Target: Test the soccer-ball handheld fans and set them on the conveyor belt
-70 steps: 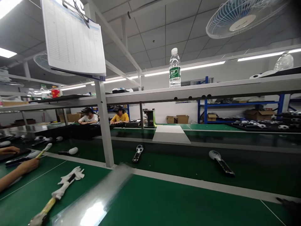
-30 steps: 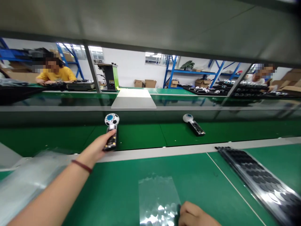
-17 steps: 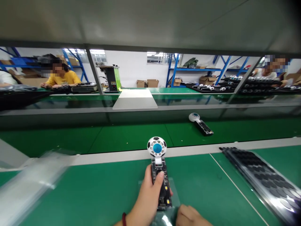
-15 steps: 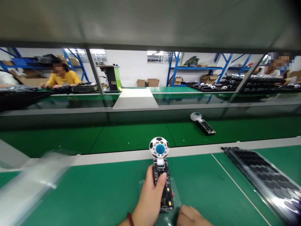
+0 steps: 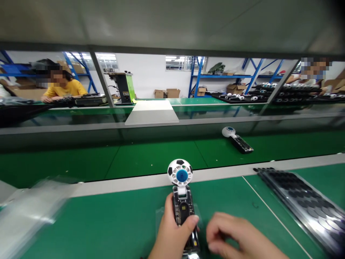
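My left hand [image 5: 172, 230] grips the black, see-through handle of a small handheld fan [image 5: 182, 205], holding it upright. The fan's round head is white and black like a soccer ball, with a blue hub. Under the handle lies a transparent plastic bag [image 5: 161, 223], mostly hidden by the hand and fan. My right hand [image 5: 231, 239] is just right of the handle, fingers loosely curled and apart, holding nothing. It does not appear to touch the fan.
A green bench [image 5: 237, 196] lies beneath my hands, with a black tray [image 5: 299, 205] at right and a blurred stack of plastic bags [image 5: 32, 212] at left. Beyond a white strip, another fan [image 5: 237, 141] lies on a green belt. Co-workers sit farther along.
My left hand has taken the fan from the belt and brought it over the bag. My right hand has risen and opened its fingers. The other fan sits farther right.
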Demonstrator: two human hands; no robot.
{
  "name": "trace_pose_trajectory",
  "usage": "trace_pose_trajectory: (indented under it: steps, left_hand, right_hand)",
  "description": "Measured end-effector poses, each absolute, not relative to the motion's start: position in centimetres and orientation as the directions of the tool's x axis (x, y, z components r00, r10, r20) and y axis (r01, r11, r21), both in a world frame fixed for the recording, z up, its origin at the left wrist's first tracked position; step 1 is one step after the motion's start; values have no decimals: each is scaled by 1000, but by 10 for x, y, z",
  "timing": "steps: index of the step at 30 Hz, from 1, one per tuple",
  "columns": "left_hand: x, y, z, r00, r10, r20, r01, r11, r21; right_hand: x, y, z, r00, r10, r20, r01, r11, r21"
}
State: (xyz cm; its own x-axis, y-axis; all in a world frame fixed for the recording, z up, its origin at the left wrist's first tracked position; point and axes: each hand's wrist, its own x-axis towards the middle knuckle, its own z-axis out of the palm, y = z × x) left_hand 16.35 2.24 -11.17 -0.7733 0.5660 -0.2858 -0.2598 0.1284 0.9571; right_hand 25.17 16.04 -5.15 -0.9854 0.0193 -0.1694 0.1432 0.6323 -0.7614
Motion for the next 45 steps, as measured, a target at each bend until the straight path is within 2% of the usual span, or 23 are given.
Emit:
trace_pose_trajectory:
  steps: [2,5,12,18,30,35,41,45]
  left_hand:
    - [163,22,-113,-796,549,-253,-220,126,967]
    - [163,22,-113,-783,572,-246,-256,64,964]
    - [164,25,-104,-780,582,-229,-275,10,961]
    - [166,23,-100,-789,534,-303,-305,87,948]
    - [167,25,-96,-787,540,-297,-307,74,949]
    - [167,24,-98,-801,519,-299,-280,116,953]
    - [167,24,-98,-784,542,-303,-272,138,952]
    - [167,25,-99,-777,552,-303,-273,138,952]
  right_hand:
    - [234,160,-37,-979,131,-154,201,566,-800]
    - [212,156,-33,-973,184,-142,221,542,-811]
    - [201,151,-43,-995,99,34,48,722,-690]
    - [203,148,-42,-996,76,39,30,740,-672]
    - [207,145,-41,-997,67,31,29,740,-672]
    - [204,142,-42,-997,67,50,24,805,-593]
    - [206,141,-46,-990,-27,136,-88,877,-472]
    - [209,140,-49,-982,-3,190,-95,874,-476]
